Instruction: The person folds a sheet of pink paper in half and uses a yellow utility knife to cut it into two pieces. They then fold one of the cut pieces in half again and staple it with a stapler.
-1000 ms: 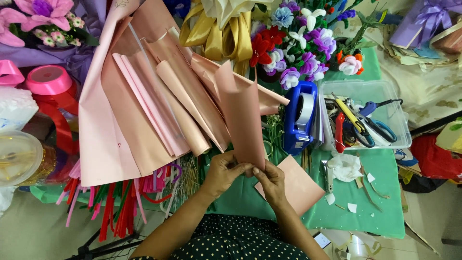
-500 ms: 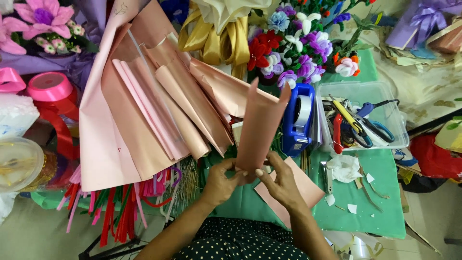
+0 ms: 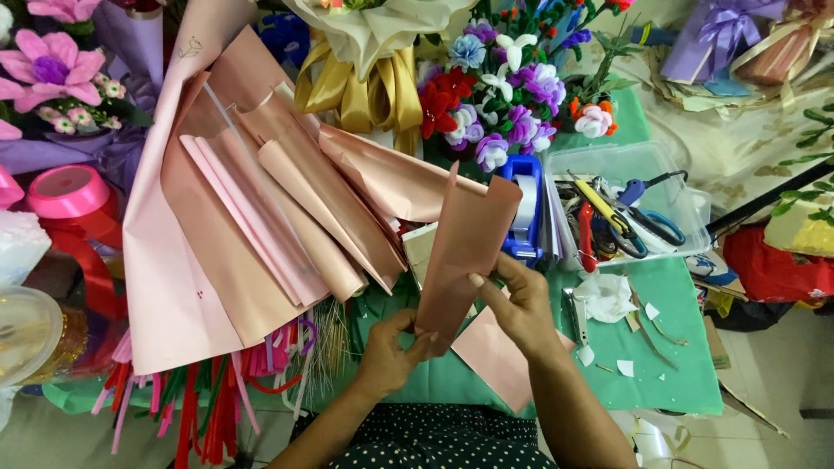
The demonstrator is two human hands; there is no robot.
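Change: since half a second ago the folded rose-gold paper sheet (image 3: pixel 465 252) has tipped a little further to the right, and the right hand (image 3: pixel 521 304) has slid up its right edge; the left hand (image 3: pixel 389 352) stays at the bottom end.
Paper sheet: it stands nearly upright over the green worktop (image 3: pixel 660 347), folded lengthwise, its top corner near the blue tape dispenser (image 3: pixel 524 208).
Left hand: its fingers (image 3: pixel 417 343) are pinched on the sheet's lower end.
Right hand: its fingers (image 3: pixel 499 278) are closed on the sheet's right edge, thumb tip pressed flat on the front face.
Under the hands: a flat pink paper piece (image 3: pixel 495 360) lies on the worktop, partly covered by the right wrist.
Left of the sheet: a fan of pink and rose-gold wrapping sheets (image 3: pixel 252 217) is spread out, with red and pink stems (image 3: pixel 208 399) showing below it.
Behind: a gold satin bow (image 3: pixel 365 87) and a bunch of purple, white and red artificial flowers (image 3: pixel 512 113).
Right: a clear plastic tray (image 3: pixel 625 169) holds scissors and pliers, just beside the tape dispenser; white paper scraps (image 3: pixel 608 300) lie near it.
Far left: a pink ribbon spool (image 3: pixel 65 191).
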